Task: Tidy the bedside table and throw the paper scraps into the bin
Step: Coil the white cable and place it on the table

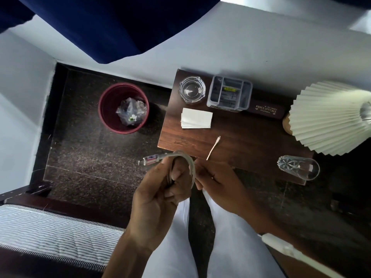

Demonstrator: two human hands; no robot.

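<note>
My left hand [162, 193] is shut on a coiled grey charging cable [187, 161], whose plug end [149, 158] sticks out to the left. My right hand [218, 185] pinches the same cable's loop from the right. Both hands hover just in front of the wooden bedside table [241, 141]. On the table lie a stack of white paper slips [196, 118] and a cotton swab [213, 147]. A dark red bin [105, 109] with a crumpled plastic bag inside stands on the floor to the table's left.
At the table's back stand a glass ashtray [192, 91], a grey divided organizer [229, 94] and a brown spectacle case [266, 111]. A pleated lamp shade [329, 117] overhangs the right side. A clear glass [299, 167] lies on its side at the front right. A striped mattress [50, 227] is at lower left.
</note>
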